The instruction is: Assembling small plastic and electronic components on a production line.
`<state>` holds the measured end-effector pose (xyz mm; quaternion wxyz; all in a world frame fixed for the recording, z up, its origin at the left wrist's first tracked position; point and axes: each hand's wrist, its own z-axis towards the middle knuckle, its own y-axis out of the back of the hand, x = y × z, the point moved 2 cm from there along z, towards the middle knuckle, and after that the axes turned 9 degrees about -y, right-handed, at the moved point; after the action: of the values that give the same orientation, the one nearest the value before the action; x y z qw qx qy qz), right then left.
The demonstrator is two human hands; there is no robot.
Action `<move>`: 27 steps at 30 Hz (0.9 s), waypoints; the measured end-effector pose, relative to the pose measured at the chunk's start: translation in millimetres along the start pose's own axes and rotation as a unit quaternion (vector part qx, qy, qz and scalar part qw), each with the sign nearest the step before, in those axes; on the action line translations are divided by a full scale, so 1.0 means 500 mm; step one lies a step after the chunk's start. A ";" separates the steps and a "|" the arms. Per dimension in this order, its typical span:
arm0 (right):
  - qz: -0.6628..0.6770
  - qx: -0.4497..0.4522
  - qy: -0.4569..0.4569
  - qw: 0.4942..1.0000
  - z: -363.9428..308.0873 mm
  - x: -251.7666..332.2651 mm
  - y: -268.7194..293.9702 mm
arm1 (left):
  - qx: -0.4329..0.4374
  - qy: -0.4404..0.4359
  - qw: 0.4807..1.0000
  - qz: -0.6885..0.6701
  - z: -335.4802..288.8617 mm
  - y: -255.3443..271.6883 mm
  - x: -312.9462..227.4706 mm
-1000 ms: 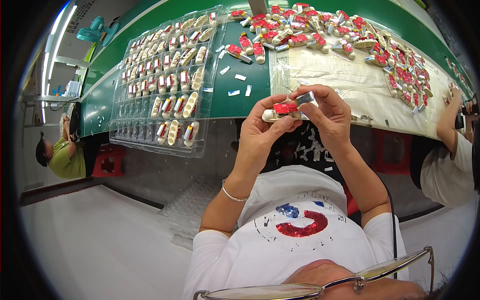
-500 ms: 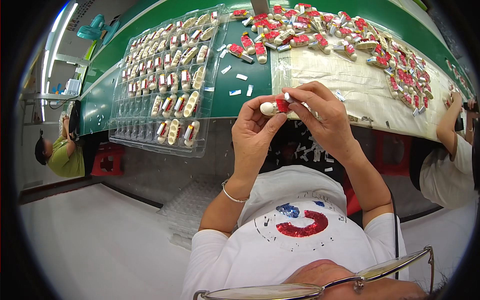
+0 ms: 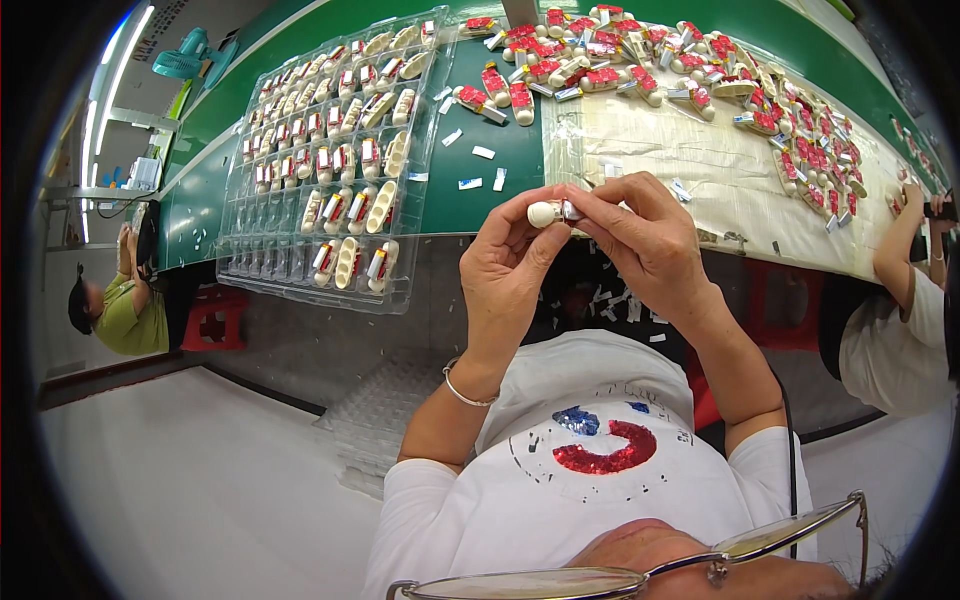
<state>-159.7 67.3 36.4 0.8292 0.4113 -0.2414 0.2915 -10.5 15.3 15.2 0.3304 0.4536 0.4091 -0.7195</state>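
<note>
My left hand (image 3: 505,275) pinches a small cream plastic piece (image 3: 543,213) with a rounded end, between thumb and fingertips. On the piece's other end the thumb and fingers of my right hand (image 3: 648,238) are closed, covering much of it. A greyish bit shows at the fingertips; I cannot tell what it is. Both hands are over the table's near edge. To the left, a clear plastic tray (image 3: 402,272) holds rows of similar cream pieces, many with red and white labels. Several of its near compartments hold none.
A large heap of red-labelled cream pieces (image 3: 640,85) spreads over the back and right of the green table (image 3: 455,205). Small white paper slips (image 3: 484,153) lie scattered about. Red stools (image 3: 213,318) stand below. Other people (image 3: 125,300) work at far left and right.
The held piece has been turned in my fingers: its red label and the small white cylinder on it no longer show. My right fingers have closed nearer to its rounded end.
</note>
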 end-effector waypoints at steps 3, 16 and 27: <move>-0.007 -0.001 -0.006 1.000 -0.006 0.003 0.000 | -0.005 -0.007 1.000 0.008 -0.002 -0.003 -0.004; 0.014 0.025 -0.054 0.998 -0.017 0.008 -0.018 | -0.021 0.009 0.999 0.024 0.000 0.004 0.011; 0.356 0.062 -0.269 0.893 -0.034 -0.032 -0.028 | -0.050 0.065 0.993 -0.089 0.006 0.010 0.014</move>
<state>-158.8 70.0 9.4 0.5463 0.4107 -0.5670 0.4598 -9.8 9.9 7.9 0.2605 0.4439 0.5039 -0.6937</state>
